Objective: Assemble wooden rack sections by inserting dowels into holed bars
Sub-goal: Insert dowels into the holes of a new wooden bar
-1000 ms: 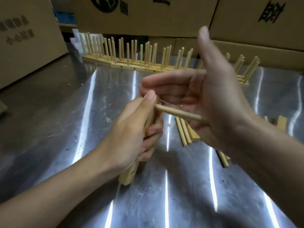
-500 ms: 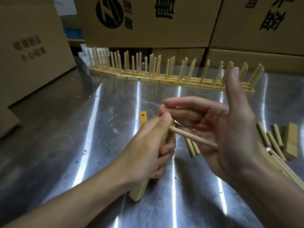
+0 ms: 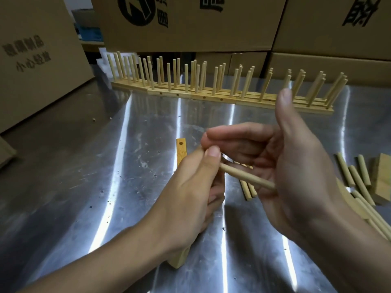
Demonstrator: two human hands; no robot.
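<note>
My left hand (image 3: 190, 193) grips a wooden holed bar (image 3: 181, 151) that stands tilted on the metal table, its lower end (image 3: 179, 259) on the surface. A hole shows near the bar's top end. A dowel (image 3: 247, 178) runs from the bar, beside my left thumb, to the palm of my right hand (image 3: 296, 166). The right hand's fingers are straight and its thumb points up, with the dowel's far end against the palm. Where the dowel meets the bar is hidden by my left thumb.
A long row of finished rack sections (image 3: 211, 96) with upright dowels stands across the back of the steel table (image 3: 127, 187). Loose dowels (image 3: 357, 182) and a wooden block (image 3: 383, 178) lie at the right. More dowels (image 3: 247, 191) lie behind my right hand. Cardboard boxes (image 3: 38, 60) wall the left and back.
The view has tilted up, so both hands sit lower in the frame. The hands hold the bar and dowel as before, and the bar's top end now shows.
</note>
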